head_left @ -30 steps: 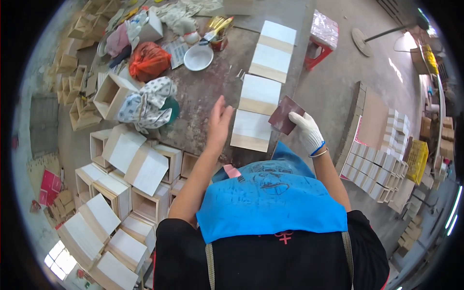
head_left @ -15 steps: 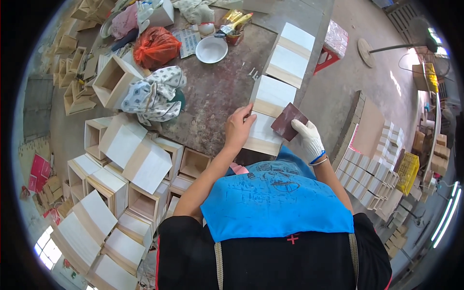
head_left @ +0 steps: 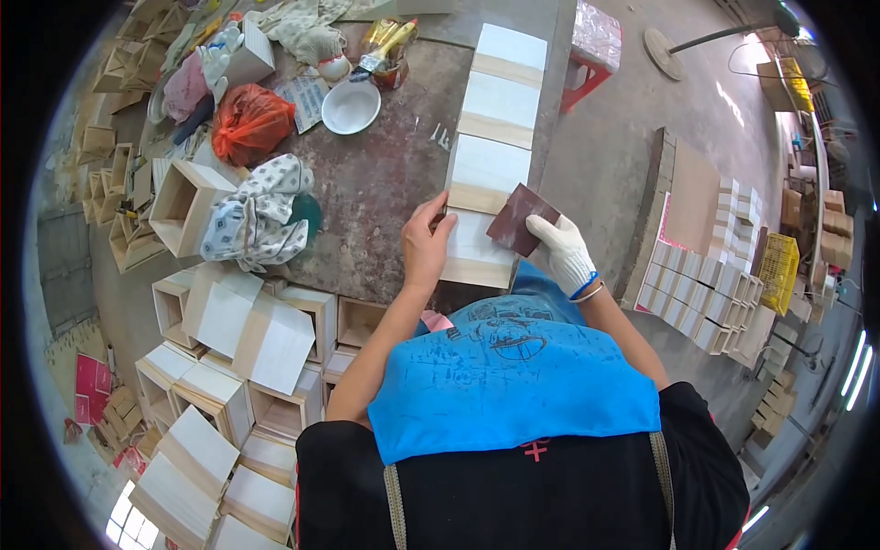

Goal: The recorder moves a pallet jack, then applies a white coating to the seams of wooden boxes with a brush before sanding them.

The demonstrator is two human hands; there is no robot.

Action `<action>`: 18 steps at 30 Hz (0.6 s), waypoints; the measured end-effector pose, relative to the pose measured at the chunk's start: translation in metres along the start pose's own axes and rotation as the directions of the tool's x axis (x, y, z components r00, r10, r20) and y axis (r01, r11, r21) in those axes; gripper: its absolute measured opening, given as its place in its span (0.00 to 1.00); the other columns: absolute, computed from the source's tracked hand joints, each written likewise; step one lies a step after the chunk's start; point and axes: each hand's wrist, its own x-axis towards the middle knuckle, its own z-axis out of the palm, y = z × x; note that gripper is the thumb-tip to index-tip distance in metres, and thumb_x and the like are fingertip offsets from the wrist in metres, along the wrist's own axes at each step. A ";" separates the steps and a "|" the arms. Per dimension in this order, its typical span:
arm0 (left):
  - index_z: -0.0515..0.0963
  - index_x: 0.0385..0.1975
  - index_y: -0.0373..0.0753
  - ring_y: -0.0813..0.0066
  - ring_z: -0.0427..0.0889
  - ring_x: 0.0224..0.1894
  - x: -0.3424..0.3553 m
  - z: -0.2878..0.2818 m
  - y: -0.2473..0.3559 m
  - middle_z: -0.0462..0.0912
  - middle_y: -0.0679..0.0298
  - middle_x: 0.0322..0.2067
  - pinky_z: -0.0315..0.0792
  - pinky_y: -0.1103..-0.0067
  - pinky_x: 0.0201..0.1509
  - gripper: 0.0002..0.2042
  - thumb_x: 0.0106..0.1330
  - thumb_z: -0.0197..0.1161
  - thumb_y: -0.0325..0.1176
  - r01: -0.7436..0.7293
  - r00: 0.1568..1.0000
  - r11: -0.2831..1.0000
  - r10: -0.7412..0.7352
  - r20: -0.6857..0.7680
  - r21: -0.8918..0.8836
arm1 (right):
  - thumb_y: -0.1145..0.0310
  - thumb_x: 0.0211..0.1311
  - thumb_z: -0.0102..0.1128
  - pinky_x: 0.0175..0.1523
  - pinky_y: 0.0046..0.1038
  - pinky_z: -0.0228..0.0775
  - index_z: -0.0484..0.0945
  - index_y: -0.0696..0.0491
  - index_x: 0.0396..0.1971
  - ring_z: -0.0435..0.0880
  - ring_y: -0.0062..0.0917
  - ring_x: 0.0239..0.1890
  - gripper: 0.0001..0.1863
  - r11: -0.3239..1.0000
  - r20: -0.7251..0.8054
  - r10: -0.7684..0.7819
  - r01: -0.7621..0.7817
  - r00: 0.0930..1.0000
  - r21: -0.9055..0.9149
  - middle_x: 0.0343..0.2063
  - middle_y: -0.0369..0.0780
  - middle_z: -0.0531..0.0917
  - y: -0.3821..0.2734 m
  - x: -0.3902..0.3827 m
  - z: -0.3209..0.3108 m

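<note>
My bare left hand [head_left: 427,247] rests against the left side of the nearest white-and-tan wooden box [head_left: 469,240], thumb over its top edge and fingers along the side. In a white knit glove, my right hand [head_left: 563,255] pinches a dark reddish-brown sheet of sandpaper [head_left: 513,220]. The sheet lies tilted over the right edge of the box, near its seam with the box beyond. Further wooden boxes [head_left: 495,99] continue end to end in a line toward the far side of the worktable [head_left: 357,206]. The underside of the sheet is hidden.
Stacked open wooden boxes [head_left: 266,339] crowd the left. On the table are a patterned cloth [head_left: 266,215], a red plastic bag [head_left: 252,124], a white bowl [head_left: 351,106] and a brush [head_left: 390,44]. A red stool [head_left: 587,69] and more stacked boxes [head_left: 701,284] stand right.
The whole view has shifted, so the table and boxes appear further left. Against the box, the sandpaper has slid slightly leftward. My left hand keeps its place at the box's side.
</note>
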 end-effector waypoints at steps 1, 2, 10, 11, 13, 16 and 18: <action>0.79 0.57 0.35 0.69 0.85 0.42 -0.001 0.001 -0.001 0.85 0.56 0.49 0.77 0.76 0.49 0.21 0.63 0.65 0.24 -0.015 1.000 1.000 0.015 -0.022 0.000 | 0.72 0.67 0.62 0.61 0.44 0.76 0.70 0.63 0.59 0.83 0.34 0.53 0.24 1.000 -0.013 0.006 -0.006 1.000 0.008 0.53 0.45 0.81 0.000 -0.001 0.001; 0.80 0.56 0.35 0.67 0.85 0.41 -0.002 0.002 -0.002 0.85 0.55 0.48 0.78 0.76 0.48 0.20 0.62 0.65 0.25 -0.031 0.999 1.000 0.031 -0.044 0.000 | 0.72 0.67 0.62 0.61 0.44 0.76 0.70 0.63 0.59 0.83 0.34 0.53 0.24 1.000 -0.010 0.000 0.000 1.000 0.009 0.53 0.45 0.81 0.001 -0.001 0.001; 0.68 0.69 0.39 0.63 0.82 0.53 0.003 -0.008 -0.008 0.78 0.51 0.58 0.75 0.72 0.57 0.31 0.64 0.66 0.29 -0.040 0.999 0.981 0.040 0.008 0.189 | 0.69 0.67 0.62 0.60 0.35 0.77 0.73 0.62 0.58 0.84 0.29 0.51 0.23 0.998 -0.012 -0.038 0.037 0.999 -0.046 0.51 0.43 0.83 -0.022 -0.010 0.009; 0.68 0.69 0.39 0.63 0.82 0.53 0.009 -0.010 -0.002 0.78 0.51 0.58 0.75 0.72 0.57 0.31 0.64 0.66 0.29 -0.052 0.999 0.980 0.049 0.023 0.194 | 0.68 0.67 0.63 0.60 0.34 0.76 0.73 0.62 0.58 0.84 0.29 0.51 0.23 0.999 0.010 -0.052 0.052 0.999 -0.015 0.51 0.43 0.82 -0.028 -0.009 0.010; 0.63 0.71 0.39 0.63 0.79 0.57 0.028 -0.013 0.010 0.72 0.52 0.64 0.73 0.73 0.60 0.33 0.66 0.66 0.30 -0.137 0.990 0.960 0.128 0.053 0.243 | 0.68 0.67 0.64 0.60 0.33 0.76 0.72 0.62 0.59 0.83 0.28 0.51 0.24 0.996 0.053 -0.085 0.082 0.995 0.047 0.52 0.43 0.82 -0.041 -0.004 0.008; 0.61 0.73 0.39 0.62 0.76 0.62 0.064 -0.001 0.027 0.68 0.51 0.68 0.70 0.72 0.64 0.34 0.66 0.65 0.30 -0.181 0.983 0.953 0.168 0.075 0.244 | 0.67 0.67 0.64 0.60 0.31 0.75 0.73 0.62 0.59 0.82 0.25 0.51 0.24 0.971 0.010 -0.182 0.182 0.983 -0.155 0.51 0.41 0.83 -0.051 0.027 0.001; 0.60 0.73 0.38 0.60 0.74 0.66 0.083 0.007 0.036 0.67 0.49 0.69 0.66 0.72 0.68 0.34 0.66 0.65 0.30 -0.155 0.987 0.970 0.144 0.071 0.189 | 0.67 0.67 0.64 0.59 0.30 0.75 0.74 0.61 0.59 0.82 0.23 0.51 0.24 0.942 -0.005 -0.232 0.223 0.973 -0.251 0.50 0.40 0.83 -0.051 0.038 0.003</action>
